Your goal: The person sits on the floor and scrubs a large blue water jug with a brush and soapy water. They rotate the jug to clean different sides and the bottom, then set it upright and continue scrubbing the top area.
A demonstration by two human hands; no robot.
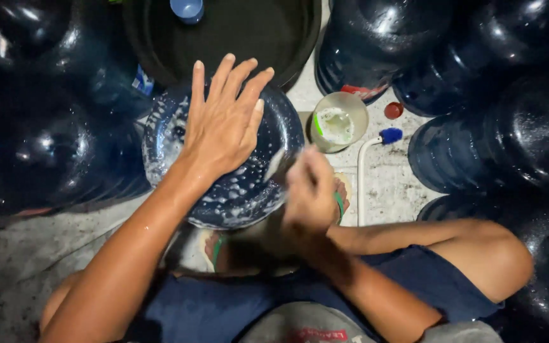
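Dark blue water jugs (503,146) crowd both sides of the hands, and a black tub (236,32) sits beyond the fingertips. Under the left hand (223,121), whose fingers lie spread and flat, a soapy blue jug (243,190) rests between the person's feet. The right hand (309,190), blurred and closed around a pale scrubber (274,164), presses against the jug's near right side, with a small cup of soap (338,122) just beyond it.

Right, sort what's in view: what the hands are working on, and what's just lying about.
In hand:
- left hand flat on the soapy blue water jug
- right hand, blurred, at the jug's side; what it grips is unclear

Lying about:
- soapy cup
- red cap
- white pipe
- black basin
- other dark jugs
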